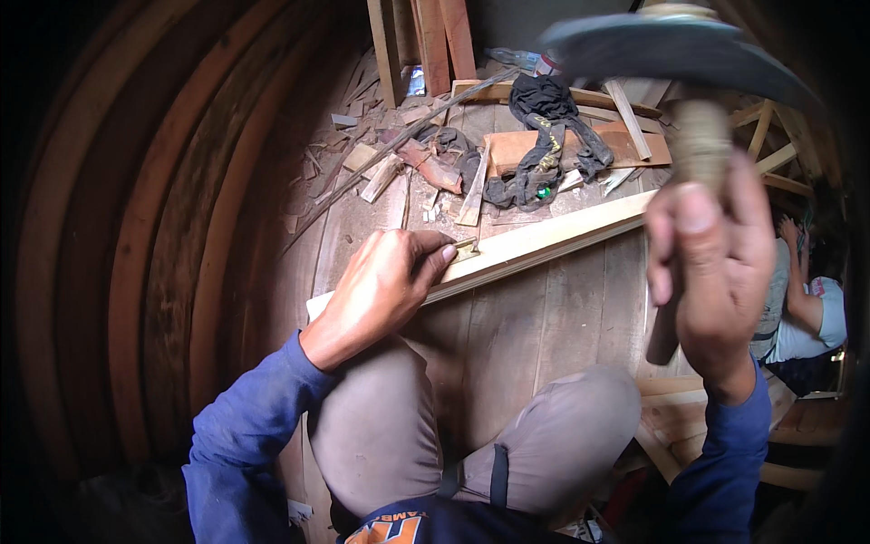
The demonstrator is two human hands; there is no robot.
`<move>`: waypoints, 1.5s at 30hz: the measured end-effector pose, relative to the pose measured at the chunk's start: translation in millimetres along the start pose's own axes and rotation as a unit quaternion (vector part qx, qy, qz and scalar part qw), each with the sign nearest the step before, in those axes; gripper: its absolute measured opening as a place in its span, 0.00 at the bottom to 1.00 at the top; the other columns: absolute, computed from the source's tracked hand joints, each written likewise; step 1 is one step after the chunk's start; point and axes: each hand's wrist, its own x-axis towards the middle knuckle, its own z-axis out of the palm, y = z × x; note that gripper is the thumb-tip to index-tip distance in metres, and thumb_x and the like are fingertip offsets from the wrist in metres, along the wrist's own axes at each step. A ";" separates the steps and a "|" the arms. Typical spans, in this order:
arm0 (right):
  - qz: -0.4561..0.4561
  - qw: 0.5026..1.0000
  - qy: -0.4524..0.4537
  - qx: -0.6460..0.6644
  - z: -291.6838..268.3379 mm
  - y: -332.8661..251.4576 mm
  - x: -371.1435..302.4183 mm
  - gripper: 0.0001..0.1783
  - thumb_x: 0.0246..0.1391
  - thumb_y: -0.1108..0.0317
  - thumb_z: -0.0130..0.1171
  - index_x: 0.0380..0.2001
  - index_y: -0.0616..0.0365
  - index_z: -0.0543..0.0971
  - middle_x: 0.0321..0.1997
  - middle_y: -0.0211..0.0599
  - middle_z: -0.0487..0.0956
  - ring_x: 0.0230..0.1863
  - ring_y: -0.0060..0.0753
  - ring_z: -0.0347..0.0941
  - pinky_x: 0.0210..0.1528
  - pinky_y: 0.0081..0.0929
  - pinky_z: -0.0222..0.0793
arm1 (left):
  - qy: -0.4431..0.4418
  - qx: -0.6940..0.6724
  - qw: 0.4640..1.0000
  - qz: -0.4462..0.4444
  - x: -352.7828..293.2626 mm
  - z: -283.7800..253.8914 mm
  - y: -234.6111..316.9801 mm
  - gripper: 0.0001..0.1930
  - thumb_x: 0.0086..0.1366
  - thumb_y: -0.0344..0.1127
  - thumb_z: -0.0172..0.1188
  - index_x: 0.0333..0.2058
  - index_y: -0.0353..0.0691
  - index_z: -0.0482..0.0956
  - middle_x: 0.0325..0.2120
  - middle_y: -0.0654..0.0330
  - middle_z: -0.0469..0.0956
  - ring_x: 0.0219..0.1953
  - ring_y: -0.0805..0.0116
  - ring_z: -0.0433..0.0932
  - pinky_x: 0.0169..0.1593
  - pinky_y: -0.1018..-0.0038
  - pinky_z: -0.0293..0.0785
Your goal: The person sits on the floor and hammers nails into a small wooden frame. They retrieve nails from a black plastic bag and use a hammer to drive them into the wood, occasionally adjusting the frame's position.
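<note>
My right hand (720, 263) is wrapped round the wooden handle of a hammer (702, 136), raised above the right end of a plank. Its dark, curved head is blurred and close to the camera. Below, a pale wooden plank (562, 231) lies slantwise in front of my knees. My left hand (385, 272) rests on the plank's left part, thumb and fingertips pinched on a small brass-coloured metal piece (467, 250). A thin nail (478, 238) appears to stand upright at that piece. My fingers partly hide the piece, so its exact kind is unclear.
Beyond the plank lie a dark crumpled cloth (544, 118), a reddish board (517, 154) and scattered wood offcuts (381, 177). Curved wooden ribs (172, 227) rise at left. Another person (807, 308) sits at far right. Boards (435, 45) stand at the back.
</note>
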 end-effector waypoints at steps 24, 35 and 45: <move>0.021 1.000 0.012 -0.002 0.8 11.6 -8.5 0.17 0.68 0.62 0.49 0.52 0.65 0.69 0.25 0.29 0.72 0.20 0.17 0.66 0.23 0.18 0.64 | -0.004 0.003 1.000 -0.009 0.8 0.0 4.3 0.18 0.70 0.40 0.54 0.28 0.28 0.73 0.16 0.50 0.65 0.20 0.65 0.61 0.29 0.63 0.65; 0.118 0.992 -0.039 -0.014 -2.6 0.3 -10.2 0.18 0.66 0.65 0.51 0.52 0.69 0.69 0.38 0.53 0.79 0.32 0.51 0.77 0.39 0.41 0.73 | -0.004 0.011 1.000 -0.002 1.3 -2.5 5.5 0.16 0.70 0.39 0.54 0.31 0.27 0.75 0.17 0.46 0.67 0.20 0.58 0.63 0.30 0.60 0.66; 0.054 0.997 0.058 0.004 7.9 1.7 -10.5 0.17 0.66 0.64 0.51 0.52 0.64 0.70 0.26 0.33 0.73 0.21 0.24 0.68 0.24 0.24 0.63 | -0.005 0.009 1.000 -0.008 1.0 -1.5 6.3 0.16 0.70 0.39 0.54 0.31 0.28 0.75 0.17 0.47 0.66 0.20 0.60 0.63 0.31 0.60 0.66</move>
